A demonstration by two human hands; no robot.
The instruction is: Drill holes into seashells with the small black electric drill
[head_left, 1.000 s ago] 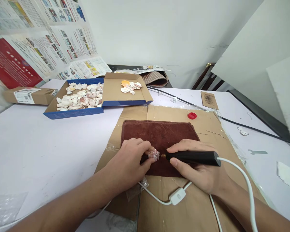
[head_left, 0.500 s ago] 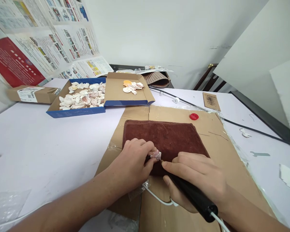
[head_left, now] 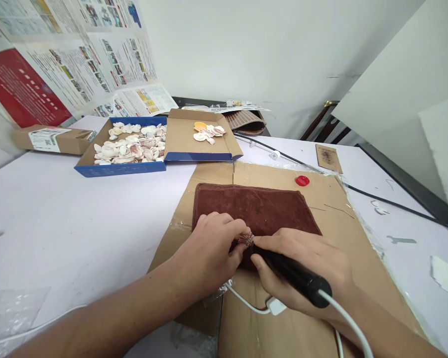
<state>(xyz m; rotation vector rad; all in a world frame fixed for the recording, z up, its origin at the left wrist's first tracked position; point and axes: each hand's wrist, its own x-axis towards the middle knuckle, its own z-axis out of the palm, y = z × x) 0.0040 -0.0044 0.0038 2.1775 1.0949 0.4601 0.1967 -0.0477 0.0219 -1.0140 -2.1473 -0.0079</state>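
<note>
My left hand [head_left: 218,246] pinches a small ribbed, pinkish seashell [head_left: 247,239] between thumb and fingers. Wrapped around a black, pen-like corded tool [head_left: 294,271] is my right hand [head_left: 309,268], its index finger stretched along the barrel. The tool's front end meets or nearly meets the shell; the exact tip is hidden by the fingers. A white cord [head_left: 345,318] runs from the tool's back end. Both hands are over a folded brown cloth [head_left: 261,206], which lies on a cardboard sheet [head_left: 358,258].
An open blue box [head_left: 121,170] of seashells stands at the back left, with several more shells [head_left: 209,132] on its lid. A red cap [head_left: 302,180], a small wrench [head_left: 401,239] and a black rod [head_left: 392,201] lie to the right. A white plug [head_left: 275,306] rests below my hands.
The shell has turned in my left fingers and shows a darker side. My right hand has tilted the tool flatter, its back end shifting up and slightly left. The camera view has shifted slightly.
</note>
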